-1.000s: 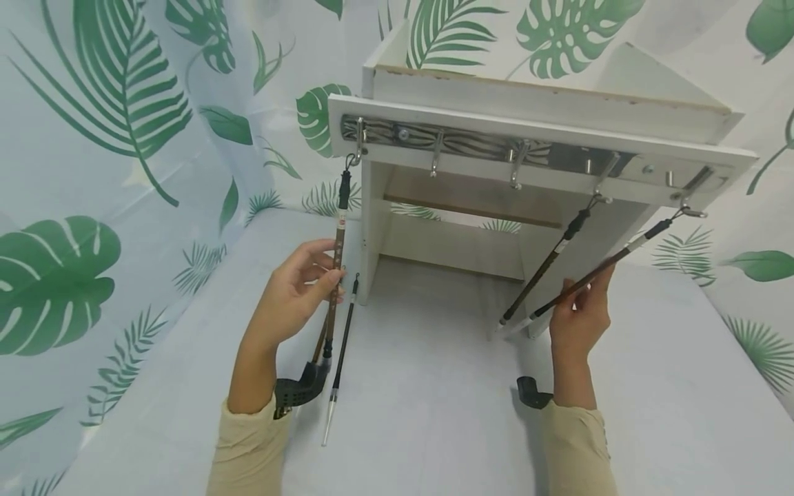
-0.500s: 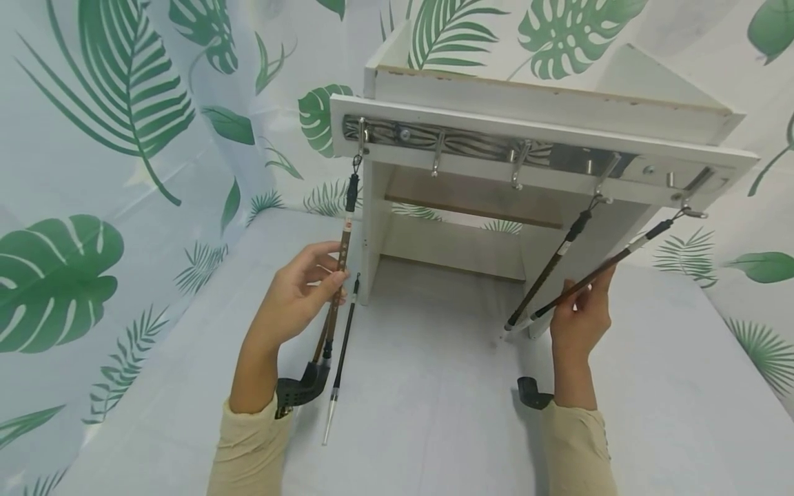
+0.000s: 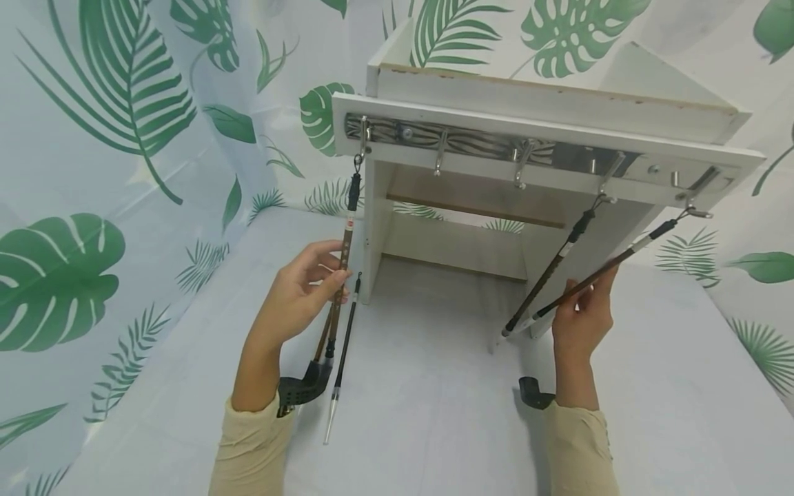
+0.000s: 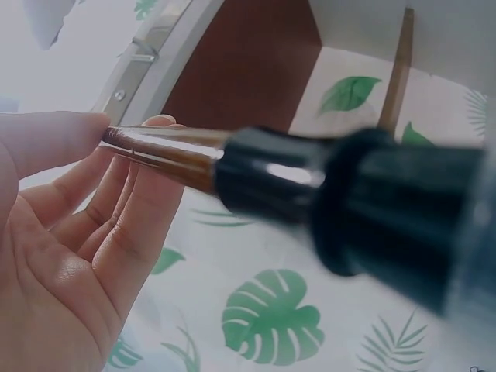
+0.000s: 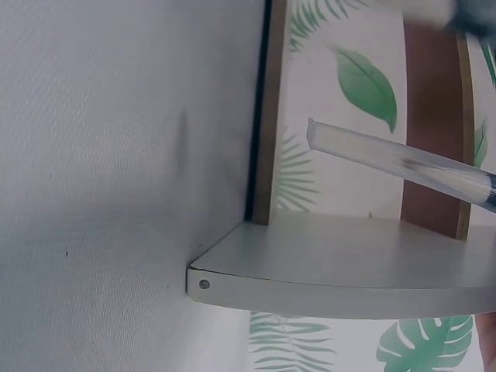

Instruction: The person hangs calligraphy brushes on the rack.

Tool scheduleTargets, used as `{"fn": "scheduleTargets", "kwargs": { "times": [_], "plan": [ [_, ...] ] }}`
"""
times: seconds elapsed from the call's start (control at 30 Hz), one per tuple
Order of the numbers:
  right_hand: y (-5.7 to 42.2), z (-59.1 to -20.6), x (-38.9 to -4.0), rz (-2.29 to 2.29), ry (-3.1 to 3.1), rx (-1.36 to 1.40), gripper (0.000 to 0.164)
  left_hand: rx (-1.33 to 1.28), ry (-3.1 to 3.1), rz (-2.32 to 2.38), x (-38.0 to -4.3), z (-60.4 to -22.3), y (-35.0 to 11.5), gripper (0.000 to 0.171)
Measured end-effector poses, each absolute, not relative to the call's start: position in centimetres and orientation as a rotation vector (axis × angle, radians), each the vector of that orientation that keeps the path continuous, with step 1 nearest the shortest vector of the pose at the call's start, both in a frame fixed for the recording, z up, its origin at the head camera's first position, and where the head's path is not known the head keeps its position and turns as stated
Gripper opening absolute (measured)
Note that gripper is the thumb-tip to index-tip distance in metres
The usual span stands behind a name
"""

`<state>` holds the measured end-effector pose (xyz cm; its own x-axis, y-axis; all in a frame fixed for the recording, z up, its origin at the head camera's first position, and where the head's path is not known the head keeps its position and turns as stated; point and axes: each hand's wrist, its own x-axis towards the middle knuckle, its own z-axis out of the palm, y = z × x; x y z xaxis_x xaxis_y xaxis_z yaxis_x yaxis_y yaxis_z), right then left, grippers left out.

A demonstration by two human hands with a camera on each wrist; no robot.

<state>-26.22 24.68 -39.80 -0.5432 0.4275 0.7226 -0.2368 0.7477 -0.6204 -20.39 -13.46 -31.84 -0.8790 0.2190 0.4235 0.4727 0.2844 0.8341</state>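
In the head view, my left hand (image 3: 304, 293) pinches the brown handle of a calligraphy brush (image 3: 345, 241) between thumb and fingers. A loop at its top meets the leftmost hook (image 3: 364, 136). The left wrist view shows the same brush (image 4: 178, 159), its dark lower end blurred. At the right, my right hand (image 3: 582, 313) holds a dark red calligraphy brush (image 3: 604, 267) whose loop hangs on the rightmost hook (image 3: 697, 207). Beside it another brush (image 3: 548, 272) hangs slanted from the neighbouring hook. A clear-sheathed brush tip (image 5: 395, 159) crosses the right wrist view.
A white rack (image 3: 372, 227) with a hook rail (image 3: 490, 146) stands ahead; middle hooks (image 3: 442, 151) carry no brush. One black brush (image 3: 347, 344) lies on the white surface (image 3: 428, 413) left of centre. Part of a brown shaft (image 3: 323, 336) shows below my left hand.
The top of the left brush has swung slightly right beneath its hook. The brush beside my right hand sways a little at its lower end. Both hands keep nearly the same places.
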Motion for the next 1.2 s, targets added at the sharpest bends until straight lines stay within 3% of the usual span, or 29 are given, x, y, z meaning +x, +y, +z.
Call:
{"fn": "scheduleTargets", "kwargs": {
  "times": [1.2],
  "plan": [
    [24.6,-39.81,-26.24,0.895,-1.978,-0.159,0.052,-0.6,-2.328,-1.701,-20.77,-32.09,-13.0,0.041]
  ]
}}
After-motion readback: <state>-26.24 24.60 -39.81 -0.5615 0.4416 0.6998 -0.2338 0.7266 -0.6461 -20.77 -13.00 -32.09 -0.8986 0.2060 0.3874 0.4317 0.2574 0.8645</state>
